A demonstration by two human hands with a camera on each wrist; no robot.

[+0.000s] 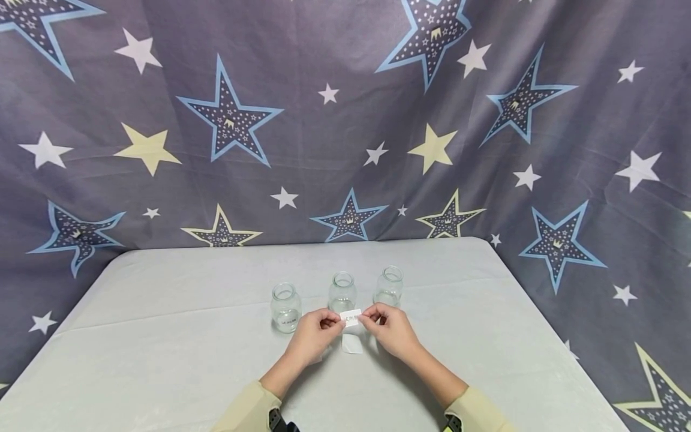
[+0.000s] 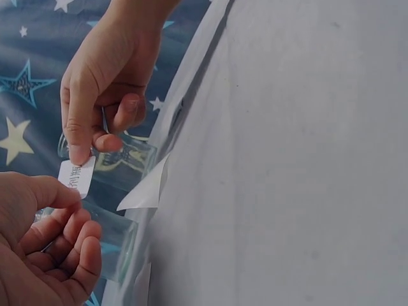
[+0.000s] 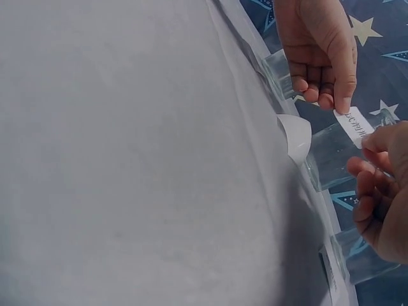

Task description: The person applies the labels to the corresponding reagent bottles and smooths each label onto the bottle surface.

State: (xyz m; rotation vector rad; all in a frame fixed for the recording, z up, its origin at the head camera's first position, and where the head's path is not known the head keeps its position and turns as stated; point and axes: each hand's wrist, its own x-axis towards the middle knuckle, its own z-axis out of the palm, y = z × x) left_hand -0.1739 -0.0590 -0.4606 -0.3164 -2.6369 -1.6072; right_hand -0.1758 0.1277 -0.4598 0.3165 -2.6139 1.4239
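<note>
A small white label (image 1: 351, 317) with handwriting is stretched between both hands. My left hand (image 1: 315, 335) pinches its left end between thumb and forefinger. The right hand (image 1: 393, 330) pinches the opposite end the same way. Just behind the label stands the middle glass jar (image 1: 342, 287), apart from the label as far as the head view shows. To the left, another glass jar (image 1: 285, 305) bears a similar written label (image 1: 288, 322) on its front. The third glass jar (image 1: 390, 282) is at the right, partly hidden behind my right hand.
A curled piece of white paper (image 1: 352, 344) lies on the table below the hands. The pale cloth-covered table (image 1: 162, 360) ends at a dark curtain (image 1: 302, 150) printed with stars.
</note>
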